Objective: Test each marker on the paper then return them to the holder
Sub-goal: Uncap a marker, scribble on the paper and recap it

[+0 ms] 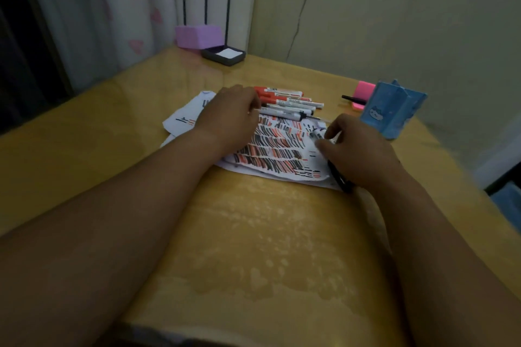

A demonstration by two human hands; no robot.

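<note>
Black marker [337, 170] is pinched in right hand [355, 149] fingers, axis toward blue holder [394, 110]; left hand [228, 115] lies flat, empty.

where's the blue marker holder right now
The blue holder stands on the table's far right side, just beyond the right hand, with a pink block behind it on its left.

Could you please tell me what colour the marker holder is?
Light blue, with a small cat picture; the holder shows in the head view.
</note>
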